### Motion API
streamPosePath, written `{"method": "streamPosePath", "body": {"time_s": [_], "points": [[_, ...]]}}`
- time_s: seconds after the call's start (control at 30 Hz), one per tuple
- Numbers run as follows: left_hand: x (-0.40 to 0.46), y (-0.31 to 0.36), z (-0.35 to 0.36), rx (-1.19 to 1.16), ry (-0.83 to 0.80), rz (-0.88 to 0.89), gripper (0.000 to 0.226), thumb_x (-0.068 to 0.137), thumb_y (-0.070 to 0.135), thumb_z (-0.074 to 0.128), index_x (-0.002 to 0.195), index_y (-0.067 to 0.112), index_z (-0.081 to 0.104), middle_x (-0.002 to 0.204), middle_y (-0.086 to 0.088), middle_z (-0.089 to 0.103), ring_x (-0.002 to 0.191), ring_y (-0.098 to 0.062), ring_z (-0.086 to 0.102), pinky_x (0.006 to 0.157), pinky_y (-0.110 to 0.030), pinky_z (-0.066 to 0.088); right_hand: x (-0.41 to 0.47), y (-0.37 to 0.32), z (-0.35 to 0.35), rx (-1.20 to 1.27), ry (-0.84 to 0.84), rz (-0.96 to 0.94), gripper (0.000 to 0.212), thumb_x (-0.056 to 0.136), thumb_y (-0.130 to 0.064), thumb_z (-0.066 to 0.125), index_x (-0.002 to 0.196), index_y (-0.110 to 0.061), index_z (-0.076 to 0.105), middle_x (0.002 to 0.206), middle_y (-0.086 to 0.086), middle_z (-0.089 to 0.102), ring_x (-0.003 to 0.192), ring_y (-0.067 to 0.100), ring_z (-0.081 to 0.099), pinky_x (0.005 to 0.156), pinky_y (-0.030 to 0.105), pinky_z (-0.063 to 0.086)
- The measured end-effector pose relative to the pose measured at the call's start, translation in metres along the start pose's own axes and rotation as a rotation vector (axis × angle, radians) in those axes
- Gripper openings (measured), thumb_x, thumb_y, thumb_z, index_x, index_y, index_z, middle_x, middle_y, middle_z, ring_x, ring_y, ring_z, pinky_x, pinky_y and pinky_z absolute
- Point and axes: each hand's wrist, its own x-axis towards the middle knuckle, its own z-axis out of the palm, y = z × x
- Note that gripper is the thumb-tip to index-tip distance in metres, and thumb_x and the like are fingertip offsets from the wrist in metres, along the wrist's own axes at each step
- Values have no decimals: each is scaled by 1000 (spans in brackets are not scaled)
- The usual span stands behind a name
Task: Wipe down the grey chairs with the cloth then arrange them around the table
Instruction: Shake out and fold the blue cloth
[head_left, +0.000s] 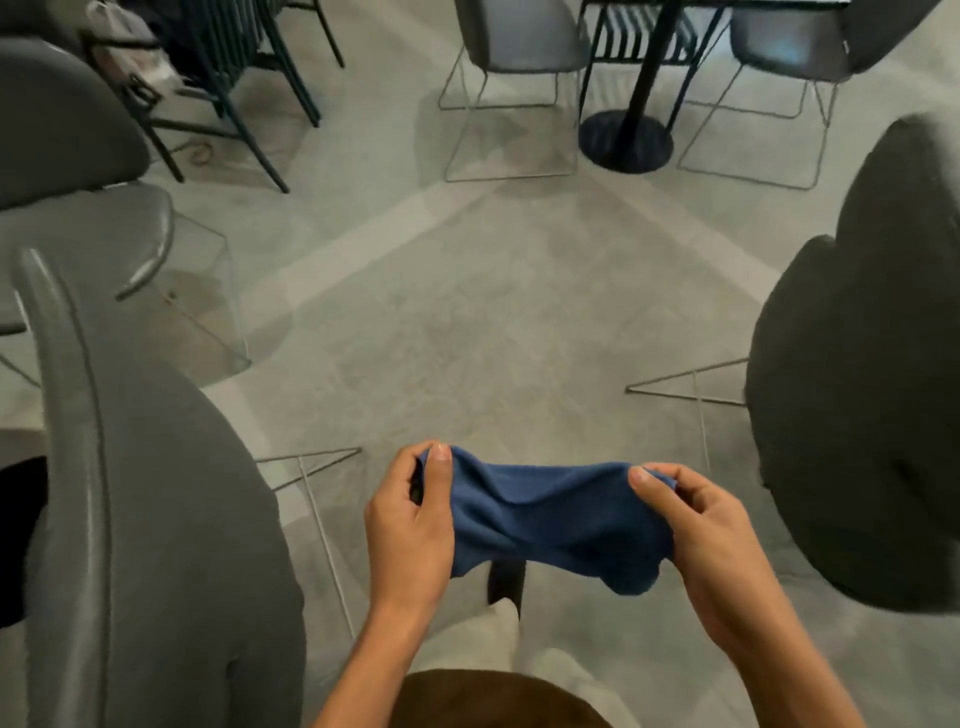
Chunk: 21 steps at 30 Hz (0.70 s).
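A blue cloth (550, 525) hangs stretched between both hands in front of my waist. My left hand (410, 525) pinches its left edge and my right hand (701, 540) pinches its right edge. A grey chair (156, 519) with a padded back stands close at my left. Another grey chair (862, 415) stands close at my right, its back towards me. Two more grey chairs, one (519, 36) left of the table and one (795, 41) right of it, stand far ahead by the black table post (649, 78).
The table's round black base (623, 140) rests on the grey floor ahead. A further grey chair (67, 145) is at the far left. Dark metal-framed chairs (234, 57) stand at the back left. Thin wire chair legs (322, 519) spread over the floor near my feet.
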Motion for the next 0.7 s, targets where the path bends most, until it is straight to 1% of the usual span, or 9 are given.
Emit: {"method": "streamPosePath", "body": {"time_s": [0.07,0.17,0.3,0.47,0.53,0.63,0.7], "points": [[30,10,15,8,36,-3,18,103,37,52,94,32,67,85,11,69,79,-8,66,71,-30,54,36,-24,4,-49,-44,-4,13,95,-22,66,98,-11,72,90,11,76,86,26,72,76,41,57],[77,35,37,-2,85,25,19,102,38,52,93,30,67,83,8,69,78,-11,66,69,-26,53,89,-61,13,-31,-97,-17,15,95,-22,67,100,-9,72,92,12,76,88,25,73,78,41,57],[146,59,68,-8,193,49,16,104,30,55,93,29,67,84,12,70,79,-5,65,73,-23,52,169,-107,29,-28,-180,-25,15,95,-22,67,99,-8,72,93,14,76,85,23,71,76,35,54],[230,83,104,1,310,46,18,104,28,55,90,33,66,80,13,69,75,-5,64,70,-18,50,273,-156,56,-45,-304,-11,17,95,-22,67,102,-7,71,98,16,76,91,25,71,83,42,55],[262,89,115,6,381,24,19,104,27,55,89,34,65,81,15,69,76,-3,64,71,-15,48,316,-175,72,-80,-363,-19,17,95,-22,67,101,-6,71,96,16,75,88,24,69,81,42,53],[303,104,125,-5,492,-7,19,105,26,55,90,32,66,82,14,69,77,-3,65,71,-16,49,372,-208,98,-141,-446,-16,14,95,-22,67,96,-8,71,89,12,74,85,23,67,75,41,52],[330,114,130,-19,548,-25,18,105,27,55,91,32,66,83,16,70,80,-3,66,73,-16,50,404,-233,118,-196,-510,-29,14,95,-23,67,96,-10,72,93,16,74,87,26,68,80,48,54]]}}
